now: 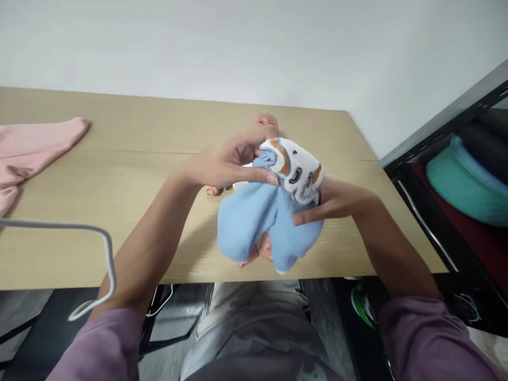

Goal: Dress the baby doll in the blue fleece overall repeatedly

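Between my hands is a light blue fleece garment (pixel 248 209) with a white and tan embroidered animal face on it. My left hand (pixel 234 161) pinches its upper left edge between thumb and fingers. On the right edge, the thumb of my right hand (pixel 343 201) lies over the cloth and the fingers pass behind it. Under the garment a baby doll (pixel 266 120) lies on its back, its head away from me. Cloth covers most of the doll's body; its small hand (pixel 214 190) shows at the left and bare legs show at the near end.
Pink cloth (pixel 39 145) lies on the wooden table (pixel 130 185) at the far left. A white cable-like arm (pixel 59 225) crosses the lower left. A black rack (pixel 420 211) holding a teal item (pixel 464 180) stands at the right, beside the wall.
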`<state>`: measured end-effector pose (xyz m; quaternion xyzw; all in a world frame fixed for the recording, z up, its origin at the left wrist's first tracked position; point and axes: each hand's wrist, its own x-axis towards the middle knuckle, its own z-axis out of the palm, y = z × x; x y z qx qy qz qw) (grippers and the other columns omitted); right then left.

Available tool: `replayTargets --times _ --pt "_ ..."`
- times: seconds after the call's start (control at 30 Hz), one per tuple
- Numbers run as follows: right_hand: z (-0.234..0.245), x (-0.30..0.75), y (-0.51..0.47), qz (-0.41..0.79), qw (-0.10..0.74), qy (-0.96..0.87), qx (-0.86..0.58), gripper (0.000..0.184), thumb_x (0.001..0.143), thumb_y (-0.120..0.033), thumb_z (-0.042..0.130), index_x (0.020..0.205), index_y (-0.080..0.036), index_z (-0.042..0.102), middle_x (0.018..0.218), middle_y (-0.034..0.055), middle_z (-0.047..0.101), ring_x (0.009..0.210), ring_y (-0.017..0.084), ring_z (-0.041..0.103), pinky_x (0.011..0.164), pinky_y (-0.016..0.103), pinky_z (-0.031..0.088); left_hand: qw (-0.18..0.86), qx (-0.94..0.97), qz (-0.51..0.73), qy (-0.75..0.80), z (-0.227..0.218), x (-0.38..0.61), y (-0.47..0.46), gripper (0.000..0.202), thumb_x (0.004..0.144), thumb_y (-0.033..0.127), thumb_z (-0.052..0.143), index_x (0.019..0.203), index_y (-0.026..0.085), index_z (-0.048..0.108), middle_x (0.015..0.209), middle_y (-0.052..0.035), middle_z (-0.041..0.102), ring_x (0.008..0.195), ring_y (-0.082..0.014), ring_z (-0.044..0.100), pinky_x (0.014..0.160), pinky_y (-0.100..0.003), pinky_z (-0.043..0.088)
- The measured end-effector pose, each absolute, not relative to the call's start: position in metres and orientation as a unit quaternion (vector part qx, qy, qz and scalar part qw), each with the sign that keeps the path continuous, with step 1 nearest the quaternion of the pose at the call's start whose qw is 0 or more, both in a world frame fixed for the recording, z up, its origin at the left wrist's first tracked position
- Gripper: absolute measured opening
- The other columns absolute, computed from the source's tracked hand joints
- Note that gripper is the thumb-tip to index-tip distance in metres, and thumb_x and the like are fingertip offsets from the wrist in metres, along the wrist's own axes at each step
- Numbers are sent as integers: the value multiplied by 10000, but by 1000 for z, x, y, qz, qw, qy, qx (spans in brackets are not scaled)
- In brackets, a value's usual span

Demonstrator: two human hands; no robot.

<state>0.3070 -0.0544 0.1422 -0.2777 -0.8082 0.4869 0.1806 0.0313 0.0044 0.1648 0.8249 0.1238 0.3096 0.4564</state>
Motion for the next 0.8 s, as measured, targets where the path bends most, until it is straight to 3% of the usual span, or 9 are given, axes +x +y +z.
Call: replayTargets --times 0.07,0.27,0.43,0.57,0.67,0.73,0.8 --pt "130 306 -49 498 170 -805 -273 430 889 -481 921 1195 -205 799 1165 37 822 1115 249 751 1012 353 632 454 828 298 140 161 30 11 472 795 578 1001 959 214 747 888 -40 742 908 -223 769 748 -288 655" --pt "109 304 -49 502 269 -782 -251 280 1029 -464 784 1091 -194 748 1003 22 777 946 199 709 914 311 607 498 843 156 134 150 13 31 375 792 528 1012 883 228 806 694 -4 729 720 -203 762 671 -277 634" --pt "103 300 -43 523 161 -796 -258 485 942 -529 857 1287 -211 736 1190 50 800 1105 246 746 1009 372 638 560 792 220 104 143 23 40 472 872 633 925 1017 207 780 807 -53 788 856 -235 802 805 -312 678" --pt "103 299 -40 518 186 -792 -265 581 881 -515 923 1340 -204 751 1294 84 797 1277 288 724 1153 408 589 584 794 126 112 136 26 42 470 912 641 885 940 196 736 664 -13 709 627 -170 714 584 -233 613" --pt "98 303 -40 521 266 -757 -290 519 894 -502 914 1310 -224 774 1259 62 812 1232 279 752 1125 404 613 577 809 38 106 129 18 46 512 710 629 1028 837 210 764 610 -8 697 522 -182 670 451 -243 554" --pt "93 306 -39 525 296 -737 -307 519 891 -520 913 1309 -241 783 1236 41 819 1185 270 765 1077 391 638 577 809 49 102 126 14 47 541 545 590 1104 798 230 788 598 -12 709 523 -220 688 459 -285 587" --pt "89 307 -37 540 288 -726 -312 539 898 -557 900 1317 -238 786 1237 39 819 1170 263 769 1049 378 648 587 799 78 103 124 12 47 529 503 573 1117 752 244 786 571 -13 701 514 -234 688 475 -310 609"
